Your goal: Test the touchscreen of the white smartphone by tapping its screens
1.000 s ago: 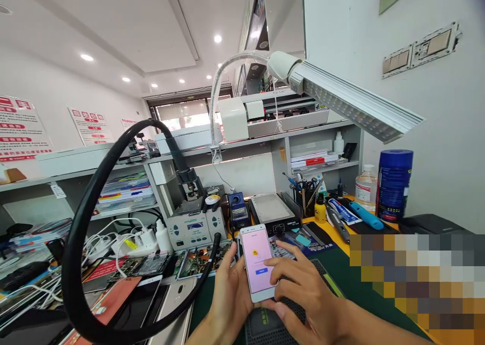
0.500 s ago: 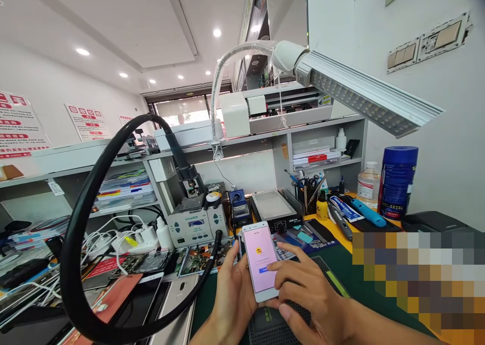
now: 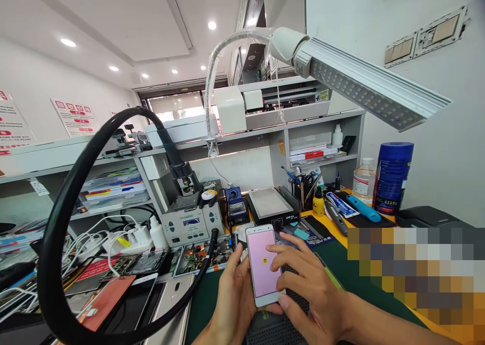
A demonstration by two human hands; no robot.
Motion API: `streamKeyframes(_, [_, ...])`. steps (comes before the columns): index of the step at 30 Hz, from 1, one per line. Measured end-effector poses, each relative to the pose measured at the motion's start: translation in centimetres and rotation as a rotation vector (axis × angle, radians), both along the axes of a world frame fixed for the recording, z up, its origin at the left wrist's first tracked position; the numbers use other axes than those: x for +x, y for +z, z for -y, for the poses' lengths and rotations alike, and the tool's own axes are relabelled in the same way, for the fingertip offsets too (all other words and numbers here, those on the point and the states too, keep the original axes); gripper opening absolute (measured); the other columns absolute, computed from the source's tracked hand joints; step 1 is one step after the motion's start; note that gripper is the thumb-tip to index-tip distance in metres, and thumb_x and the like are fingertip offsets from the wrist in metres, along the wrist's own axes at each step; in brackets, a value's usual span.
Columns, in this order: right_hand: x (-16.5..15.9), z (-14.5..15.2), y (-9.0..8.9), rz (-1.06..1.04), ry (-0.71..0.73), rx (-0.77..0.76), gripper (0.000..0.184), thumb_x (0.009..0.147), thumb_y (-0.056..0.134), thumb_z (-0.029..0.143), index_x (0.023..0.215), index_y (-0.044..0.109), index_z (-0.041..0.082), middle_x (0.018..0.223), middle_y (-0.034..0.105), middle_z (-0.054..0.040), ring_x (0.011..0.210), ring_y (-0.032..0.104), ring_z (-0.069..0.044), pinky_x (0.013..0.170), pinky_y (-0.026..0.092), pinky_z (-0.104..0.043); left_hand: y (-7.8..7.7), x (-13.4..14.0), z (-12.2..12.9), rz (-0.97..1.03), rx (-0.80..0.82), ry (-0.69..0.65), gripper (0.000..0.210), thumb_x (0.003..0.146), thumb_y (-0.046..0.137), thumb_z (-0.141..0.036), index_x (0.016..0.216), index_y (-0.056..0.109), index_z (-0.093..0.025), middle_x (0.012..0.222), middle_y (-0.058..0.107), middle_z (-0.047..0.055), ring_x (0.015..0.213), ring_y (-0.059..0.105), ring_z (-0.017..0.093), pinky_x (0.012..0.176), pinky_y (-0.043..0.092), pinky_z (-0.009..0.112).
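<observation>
A white smartphone (image 3: 261, 279) rests upright and slightly tilted in my left hand (image 3: 232, 302), whose fingers wrap around its left side and back. The screen is pink with a small yellow icon near the middle. My right hand (image 3: 316, 292) hovers over the right part of the screen, fingers bent and apart, holding nothing. Its thumb is close to the phone's lower right corner; whether any fingertip touches the glass I cannot tell. Beneath both hands lies a black perforated pad (image 3: 278, 330) on a green mat (image 3: 367, 279).
A thick black hose (image 3: 49, 264) loops at left, in front of a grey rework station (image 3: 189, 224). Circuit boards fill a tray (image 3: 178, 270). Several phones and white cables crowd the left side. Overhead hangs an LED lamp (image 3: 379, 87). A yellow bottle (image 3: 318, 203) stands behind the mat.
The phone's screen went from text with a blue button to plain pink with a yellow icon. My right index finger has lifted off the button area. The view has shifted slightly.
</observation>
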State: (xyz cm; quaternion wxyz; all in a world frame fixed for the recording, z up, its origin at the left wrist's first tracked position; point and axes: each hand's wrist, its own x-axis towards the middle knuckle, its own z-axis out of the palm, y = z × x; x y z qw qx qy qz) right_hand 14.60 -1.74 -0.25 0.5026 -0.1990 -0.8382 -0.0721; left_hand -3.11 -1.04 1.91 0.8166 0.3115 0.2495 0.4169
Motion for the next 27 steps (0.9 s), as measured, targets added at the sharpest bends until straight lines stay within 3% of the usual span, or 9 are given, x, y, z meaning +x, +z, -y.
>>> streamKeyframes(11, [-0.3,0.6,1.3,0.015,-0.051,0.049,0.014,0.072,0.052,0.012,0.083,0.058,0.018,0.092,0.061,-0.008,0.111,0.064,-0.029,0.111,0.035,-0.059,-0.2,0.0,0.6,-0.035,0.082,-0.032,0.067,0.096,0.043,-0.057,0.151,0.043,-0.018,0.12,0.063,0.012,0.1,0.06,0.025,0.077,0.049,0.031])
streamKeyframes(15, [0.1,0.3,1.0,-0.066,-0.073,0.062,0.014,0.074,0.052,0.01,0.084,0.057,0.017,0.082,0.058,-0.0044,0.098,0.068,-0.026,0.109,0.035,-0.06,0.0,-0.2,0.4,-0.052,0.111,-0.058,0.067,0.097,0.04,-0.061,0.148,0.047,-0.018,0.121,0.064,0.014,0.101,0.061,0.027,0.07,0.051,0.03])
streamKeyframes(19, [0.1,0.3,1.2,-0.056,-0.08,0.058,0.014,0.074,0.053,0.012,0.086,0.057,0.018,0.082,0.059,-0.0048,0.1,0.067,-0.027,0.109,0.035,-0.061,0.0,-0.2,0.2,-0.091,0.118,-0.059,0.07,0.095,0.038,-0.065,0.145,0.051,-0.017,0.121,0.064,0.016,0.103,0.062,0.03,0.062,0.051,0.03])
streamKeyframes(27, [-1.5,0.6,1.5,0.052,-0.051,0.089,0.021,0.068,0.052,0.019,0.089,0.055,0.018,0.094,0.059,-0.0091,0.106,0.064,-0.029,0.113,0.03,-0.063,-0.5,-0.1,0.6,0.013,0.087,-0.036,0.066,0.096,0.049,-0.056,0.15,0.046,-0.017,0.126,0.066,0.012,0.117,0.06,0.03,0.097,0.047,0.037])
